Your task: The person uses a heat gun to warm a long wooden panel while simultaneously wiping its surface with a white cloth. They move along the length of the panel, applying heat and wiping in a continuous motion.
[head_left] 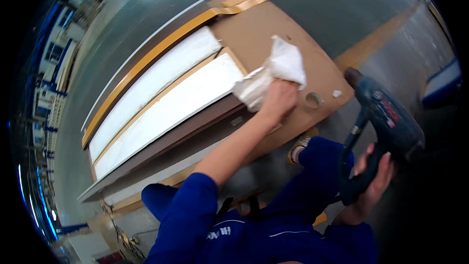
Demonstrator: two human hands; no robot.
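My left hand (pixel 281 99) is closed on a crumpled white cloth (pixel 287 62), which hangs over the near right end of a long panel assembly. That assembly has a wide white strip (pixel 171 108), a second white padded strip (pixel 159 78) and a dark brown edge profile (pixel 195 129). In my right hand (pixel 378 178), off to the right, is a dark blue heat gun (pixel 391 117), its fingers wrapped round the handle. The gun's nozzle points up and left, toward the board's corner, without touching it. Some fingers of my left hand are hidden by the cloth.
The panels lie on a brown board (pixel 261 24). A yellow strip (pixel 161 44) runs along the far side. A roll of tape (pixel 313 100) and a small white scrap (pixel 337 93) are near the board's right corner. Cables (pixel 128 244) lie on the floor at lower left.
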